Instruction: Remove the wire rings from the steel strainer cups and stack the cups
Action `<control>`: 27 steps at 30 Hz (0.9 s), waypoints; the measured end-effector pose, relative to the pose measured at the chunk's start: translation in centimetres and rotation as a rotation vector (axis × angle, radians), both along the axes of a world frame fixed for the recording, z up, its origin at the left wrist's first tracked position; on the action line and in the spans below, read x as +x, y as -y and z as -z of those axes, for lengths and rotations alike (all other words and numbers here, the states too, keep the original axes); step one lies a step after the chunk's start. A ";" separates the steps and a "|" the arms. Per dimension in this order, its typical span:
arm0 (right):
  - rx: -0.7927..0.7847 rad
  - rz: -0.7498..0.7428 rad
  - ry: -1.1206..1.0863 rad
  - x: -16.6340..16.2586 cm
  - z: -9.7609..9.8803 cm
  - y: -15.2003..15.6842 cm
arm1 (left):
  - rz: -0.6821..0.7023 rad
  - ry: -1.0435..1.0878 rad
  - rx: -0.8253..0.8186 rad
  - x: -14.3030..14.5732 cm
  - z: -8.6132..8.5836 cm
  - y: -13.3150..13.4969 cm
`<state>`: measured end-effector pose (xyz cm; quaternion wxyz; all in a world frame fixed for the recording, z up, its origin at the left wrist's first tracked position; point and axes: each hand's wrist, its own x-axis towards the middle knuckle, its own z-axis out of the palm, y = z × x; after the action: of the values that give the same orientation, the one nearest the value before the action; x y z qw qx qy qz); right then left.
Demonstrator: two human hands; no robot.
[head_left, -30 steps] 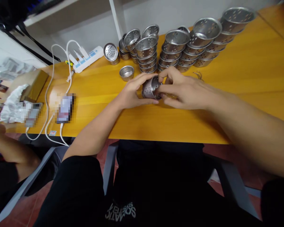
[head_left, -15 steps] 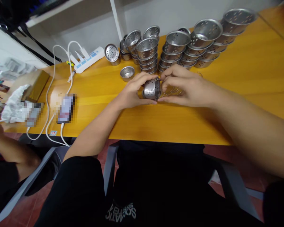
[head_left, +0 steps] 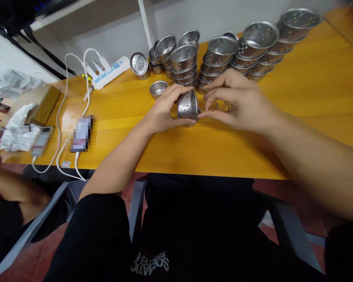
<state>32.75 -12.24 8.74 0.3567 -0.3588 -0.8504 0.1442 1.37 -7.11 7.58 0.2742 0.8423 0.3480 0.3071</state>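
My left hand [head_left: 164, 109] curls its fingers and thumb around a small perforated metal cup [head_left: 187, 105]. The cup lies on its side, its mouth turned toward the right. Facing that mouth, my right hand [head_left: 238, 102] has its thumb and forefinger close together, with a tiny shiny bit of wire between the tips. Thin wire rings [head_left: 222, 105] show inside the curl of the same hand; their exact number is unclear. A single shallow metal cup [head_left: 158, 89] stands upright on the table just behind my left hand.
Behind my hands rise several stacks of perforated cups [head_left: 213, 58]. At left are a white power strip [head_left: 111, 73], cables, a phone [head_left: 82, 134] and a cardboard box [head_left: 44, 103]. The wooden table [head_left: 194, 156] ends at my lap. Another person's arm [head_left: 14, 186] is at far left.
My right hand has drawn back slightly to the right from the cup's mouth, and the wire rings have shifted with it. My left hand keeps hold of the cup, which has turned slightly.
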 end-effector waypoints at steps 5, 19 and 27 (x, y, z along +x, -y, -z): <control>0.057 0.131 -0.010 2.7 0.3 -1.9 | -0.057 0.085 0.074 -1.9 2.4 -3.0; -0.116 -0.079 0.392 6.8 3.4 -5.9 | -0.433 0.284 0.218 -10.7 10.0 -16.4; -0.146 -0.058 0.361 6.1 3.4 -5.5 | -0.371 0.257 0.185 -9.1 11.2 -17.4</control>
<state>38.80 -6.69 5.30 0.1669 -0.3794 -0.8978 0.1489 -7.74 10.30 -3.63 0.1769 0.7396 0.4293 0.4873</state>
